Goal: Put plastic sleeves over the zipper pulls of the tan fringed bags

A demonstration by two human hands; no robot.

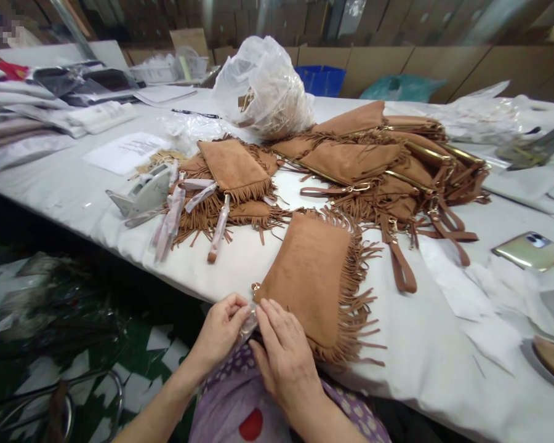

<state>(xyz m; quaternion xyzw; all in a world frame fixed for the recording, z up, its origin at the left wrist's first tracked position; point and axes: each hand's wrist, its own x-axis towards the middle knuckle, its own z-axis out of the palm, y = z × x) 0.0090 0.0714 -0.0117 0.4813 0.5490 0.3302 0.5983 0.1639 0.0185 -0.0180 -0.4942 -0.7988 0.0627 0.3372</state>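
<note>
Clear wrapping [248,327] partly hidden (by fingers [268,323]), print [141,147] illegible, 2 forearms [161,403] cropped

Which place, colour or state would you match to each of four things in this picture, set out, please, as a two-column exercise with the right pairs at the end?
Column one
1. Phone
2. Bulging bag
3. Nearest pouch
4. Left hand

Column two
A. Brown suede-like face, with fringe spreading to the right
B. Pinching clear plastic between thumb and finger
C. On the table, to the right of the brown straps
D. Whitish and translucent, near the blue container

Right pairs: 1-C, 2-D, 3-A, 4-B.
</note>
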